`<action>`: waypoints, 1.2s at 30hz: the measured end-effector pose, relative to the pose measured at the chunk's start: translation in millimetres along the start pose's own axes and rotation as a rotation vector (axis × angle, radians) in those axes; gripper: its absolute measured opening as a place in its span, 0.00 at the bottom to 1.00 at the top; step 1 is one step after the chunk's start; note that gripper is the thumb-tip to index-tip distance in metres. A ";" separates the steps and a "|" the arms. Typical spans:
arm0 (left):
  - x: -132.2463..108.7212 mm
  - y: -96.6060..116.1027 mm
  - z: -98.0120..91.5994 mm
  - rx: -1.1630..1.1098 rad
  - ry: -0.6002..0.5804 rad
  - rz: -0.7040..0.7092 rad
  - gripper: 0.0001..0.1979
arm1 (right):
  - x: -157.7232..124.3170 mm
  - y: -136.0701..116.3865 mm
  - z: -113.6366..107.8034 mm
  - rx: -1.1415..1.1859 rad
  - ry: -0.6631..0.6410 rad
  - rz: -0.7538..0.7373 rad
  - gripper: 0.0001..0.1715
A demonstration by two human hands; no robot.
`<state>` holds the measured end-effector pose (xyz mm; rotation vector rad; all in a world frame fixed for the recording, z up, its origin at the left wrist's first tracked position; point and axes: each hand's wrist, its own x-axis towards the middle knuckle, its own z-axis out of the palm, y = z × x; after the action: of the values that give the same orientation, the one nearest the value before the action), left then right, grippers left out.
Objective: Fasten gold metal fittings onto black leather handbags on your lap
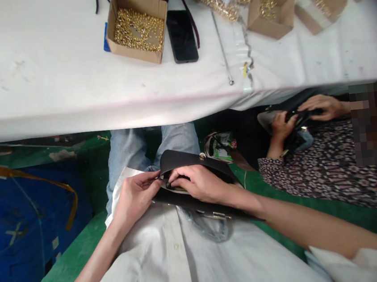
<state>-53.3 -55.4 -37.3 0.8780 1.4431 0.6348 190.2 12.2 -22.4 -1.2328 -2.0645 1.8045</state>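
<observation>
A black handbag [190,158] rests on my lap with its flap raised and its mouth open toward me. On the flap is a small gold-coloured clasp piece, and a plastic-wrapped handle hangs at the near side. My left hand [139,192] pinches the bag's left corner between thumb and fingers. Reaching into the mouth, my right hand [198,182] has its thumb and fingertips drawn together near that same corner. Whatever those right fingertips hold is too small and shaded to make out.
On the white-covered table [51,83] stand a cardboard box [147,55] of gold-coloured hardware, a phone [182,36], a thin metal rod [222,50] and two smaller boxes. A co-worker [312,168] sits at right, handling a dark bag. Blue wrapped stacks [22,230] stand at left.
</observation>
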 end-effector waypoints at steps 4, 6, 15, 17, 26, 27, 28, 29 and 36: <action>3.2 6.5 -3.0 -0.049 -0.036 -0.054 0.18 | 5.0 -4.6 1.1 0.009 0.126 -0.043 0.07; 5.8 10.9 -7.9 0.054 -0.049 -0.015 0.16 | 7.3 -8.0 2.5 0.041 0.170 -0.043 0.06; 15.0 20.5 -23.1 0.183 -0.248 0.042 0.20 | 8.7 -5.2 7.8 0.218 0.226 0.047 0.05; 16.6 19.7 -22.8 0.210 -0.292 0.061 0.19 | 10.9 -3.6 6.9 0.244 0.229 0.061 0.04; 21.8 27.6 -20.1 0.211 -0.334 0.107 0.13 | 13.3 9.0 8.4 0.398 0.151 0.134 0.08; 22.4 27.8 -19.5 0.198 -0.331 0.104 0.13 | 13.0 10.5 8.7 0.387 0.161 0.131 0.09; 23.0 27.4 -18.8 0.187 -0.327 0.099 0.13 | 12.7 11.4 8.9 0.369 0.174 0.124 0.10; 23.6 26.5 -17.9 0.176 -0.320 0.094 0.12 | 12.6 11.7 9.0 0.348 0.185 0.113 0.10; 23.1 14.9 -9.2 0.040 -0.245 0.050 0.13 | 13.0 5.6 10.8 0.264 0.202 0.068 0.11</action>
<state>-58.9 -27.0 -37.4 0.9902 1.2205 0.5173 178.0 12.0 -35.5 -1.3582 -1.6377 1.8230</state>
